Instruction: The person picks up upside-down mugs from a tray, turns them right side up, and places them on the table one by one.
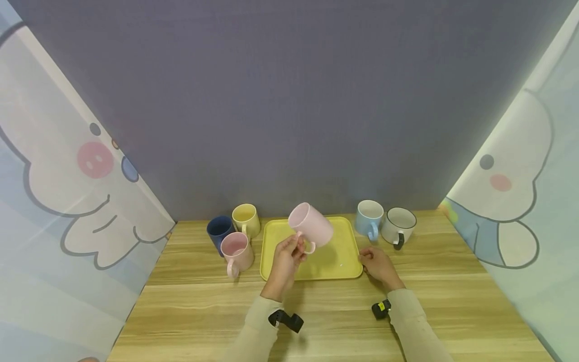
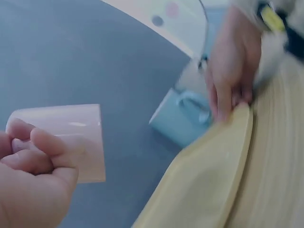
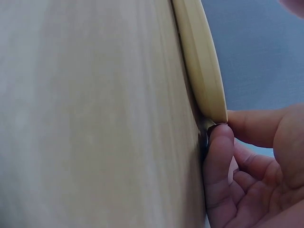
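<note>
My left hand (image 1: 286, 259) grips a pale pink mug (image 1: 314, 226) by its handle and holds it tilted above the yellow tray (image 1: 316, 274). In the left wrist view the fingers of that hand (image 2: 38, 175) curl round the handle of the mug (image 2: 88, 128). At the tray's near right corner, my right hand (image 1: 379, 264) pinches the rim. The right wrist view shows a fingertip (image 3: 221, 137) under the edge of the tray (image 3: 202, 61) and another finger over it.
Left of the tray stand a dark blue mug (image 1: 220, 229), a yellow mug (image 1: 247, 220) and a second pink mug (image 1: 238, 251). A light blue mug (image 1: 368, 218) and a white mug with a black handle (image 1: 398, 224) stand to its right. A grey wall (image 1: 298, 110) rises behind the wooden table (image 1: 190, 301).
</note>
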